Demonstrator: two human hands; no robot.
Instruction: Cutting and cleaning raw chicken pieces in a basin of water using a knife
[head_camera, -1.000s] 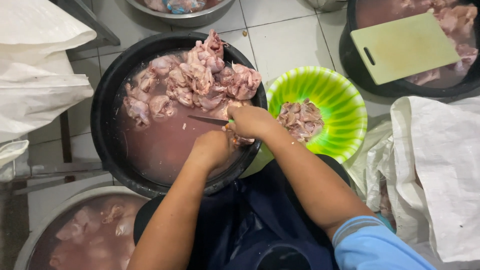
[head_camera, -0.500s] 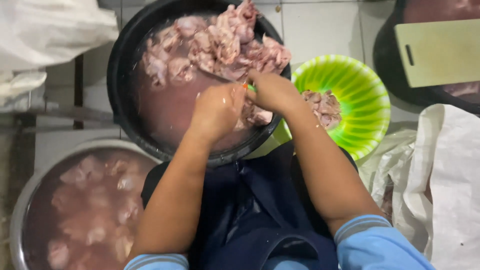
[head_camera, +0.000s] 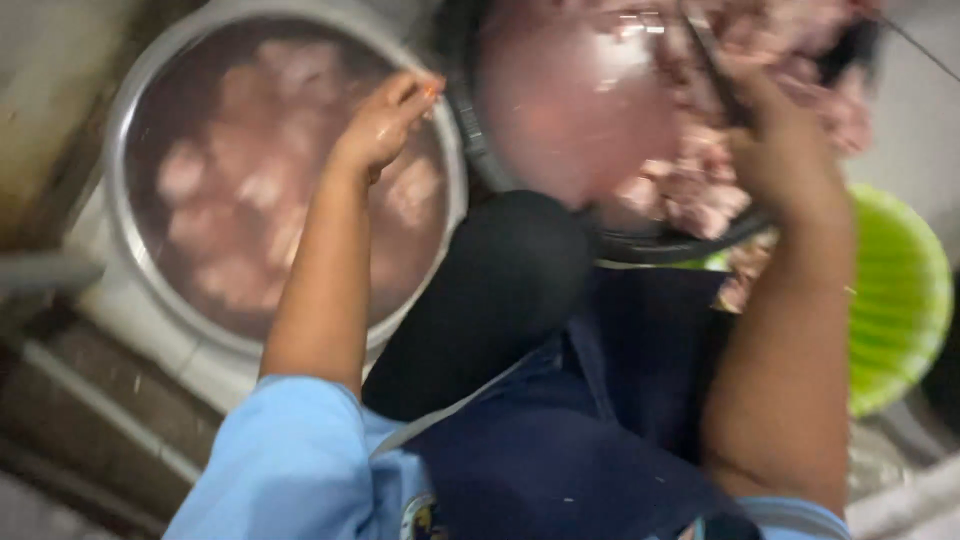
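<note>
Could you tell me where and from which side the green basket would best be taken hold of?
Probably by the outer rim of the green basket, coming from the person's right. That edge is bare, while the near side tucks under the black basin and the right hand and forearm cross over it.

Count: three vessels, two hands, one knife.

Two wide basins hold reddish water and pale meat pieces too blurred to count: a metal basin upper left, a black basin top centre. One green bowl sits right. Left hand, right hand, knife upper right.
</note>
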